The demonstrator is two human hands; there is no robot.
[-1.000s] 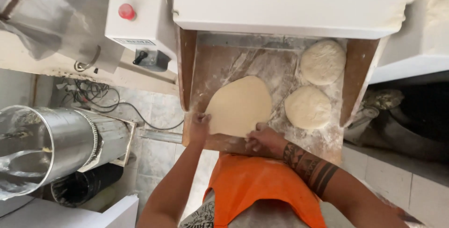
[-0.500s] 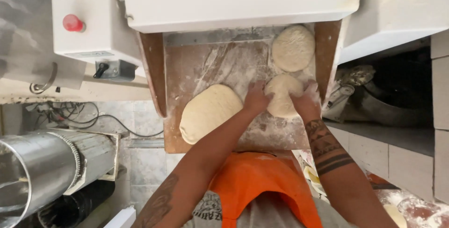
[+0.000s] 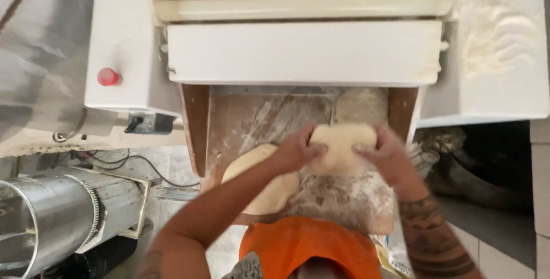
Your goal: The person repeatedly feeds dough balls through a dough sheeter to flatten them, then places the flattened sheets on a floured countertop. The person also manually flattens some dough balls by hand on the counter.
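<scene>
Both my hands hold one pale dough round (image 3: 342, 143) lifted over the floured wooden tray (image 3: 246, 120) of a white dough-rolling machine (image 3: 303, 50). My left hand (image 3: 297, 152) grips its left edge, my right hand (image 3: 385, 152) its right edge. A larger flattened dough sheet (image 3: 258, 181) lies on the tray under my left forearm. Another dough round (image 3: 361, 106) rests at the tray's back right, close to the machine's body.
A red button (image 3: 107, 77) and a black switch (image 3: 137, 123) sit on the machine's left side. A shiny metal drum (image 3: 51, 221) stands low on the left, with cables on the tiled floor. Loose flour covers the white top (image 3: 498, 32) at right.
The view has drawn closer to the machine. My hands, which had reached to the near right dough round, now hold it raised off the tray between them.
</scene>
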